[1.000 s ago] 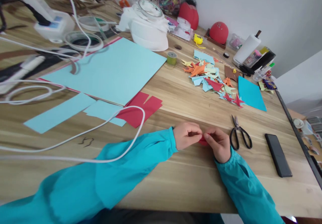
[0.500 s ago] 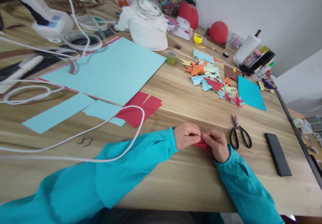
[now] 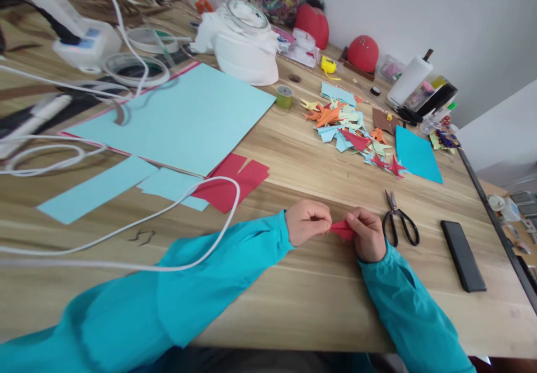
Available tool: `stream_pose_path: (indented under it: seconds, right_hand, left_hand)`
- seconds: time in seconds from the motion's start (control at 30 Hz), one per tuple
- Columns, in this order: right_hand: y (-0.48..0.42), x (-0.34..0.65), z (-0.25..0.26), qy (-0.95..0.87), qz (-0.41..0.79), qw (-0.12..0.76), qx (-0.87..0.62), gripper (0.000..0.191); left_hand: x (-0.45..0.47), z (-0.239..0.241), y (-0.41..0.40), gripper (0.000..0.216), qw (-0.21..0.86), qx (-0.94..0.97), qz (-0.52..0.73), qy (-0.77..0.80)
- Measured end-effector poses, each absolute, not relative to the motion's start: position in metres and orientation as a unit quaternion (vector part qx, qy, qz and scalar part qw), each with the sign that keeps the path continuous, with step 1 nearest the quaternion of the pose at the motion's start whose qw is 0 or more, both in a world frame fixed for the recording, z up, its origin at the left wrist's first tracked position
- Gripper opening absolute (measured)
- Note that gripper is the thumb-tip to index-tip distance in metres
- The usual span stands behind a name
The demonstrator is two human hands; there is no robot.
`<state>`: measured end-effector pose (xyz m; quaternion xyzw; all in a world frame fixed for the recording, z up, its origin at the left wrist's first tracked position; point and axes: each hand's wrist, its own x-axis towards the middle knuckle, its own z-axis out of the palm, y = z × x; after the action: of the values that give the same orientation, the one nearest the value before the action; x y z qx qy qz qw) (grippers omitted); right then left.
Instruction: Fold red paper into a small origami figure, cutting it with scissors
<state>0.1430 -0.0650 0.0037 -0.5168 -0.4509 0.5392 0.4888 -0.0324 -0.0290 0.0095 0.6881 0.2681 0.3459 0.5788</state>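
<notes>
A small folded piece of red paper [image 3: 343, 229] is stretched between my two hands, just above the table near its front. My left hand [image 3: 308, 222] pinches its pointed left tip between thumb and fingers. The thicker right end is gripped by my right hand [image 3: 366, 232], thumb on top; part of the paper is hidden under those fingers. Black-handled scissors [image 3: 398, 219] lie right of my right hand. Beyond my hands is a pile of folded paper shapes [image 3: 352, 124] in orange, red, yellow and pale blue.
Large light-blue sheets [image 3: 184, 116] lie at left, with red paper pieces [image 3: 237, 183] and a blue strip [image 3: 96, 188] nearby. A white cable [image 3: 235, 194] loops close to my left sleeve. A black phone [image 3: 462, 255] rests at right. A blue square [image 3: 418, 154] lies beside the pile.
My hands have moved slightly apart, the right one shifting rightward. More of the red folded paper shows between them, now as a pointed shape.
</notes>
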Motion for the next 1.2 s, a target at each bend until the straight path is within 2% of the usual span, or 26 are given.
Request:
stream_pose_path:
  seconds: [0.2,0.37,0.73,1.0,1.2]
  right_hand:
    - [-0.067,0.144,0.003,-0.497,0.519,0.474,-0.509,0.026]
    - [-0.071,0.138,0.014,-0.549,0.512,0.428,-0.504,0.025]
    - [-0.070,0.138,0.015,-0.597,0.493,0.387,-0.501,0.022]
    - [-0.069,0.137,0.017,-0.568,0.519,0.407,-0.493,0.024]
    - [-0.069,0.138,0.015,-0.531,0.545,0.417,-0.498,0.016]
  left_hand:
    - [-0.032,0.008,-0.030,0.022,0.556,0.670,0.383,0.307]
    - [-0.030,0.001,-0.025,0.025,0.523,0.631,0.446,0.360]
    - [-0.021,-0.003,-0.030,0.025,0.489,0.687,0.405,0.354]
    - [-0.019,-0.003,-0.031,0.023,0.528,0.657,0.378,0.383]
    - [-0.023,0.010,-0.032,0.024,0.576,0.610,0.357,0.410]
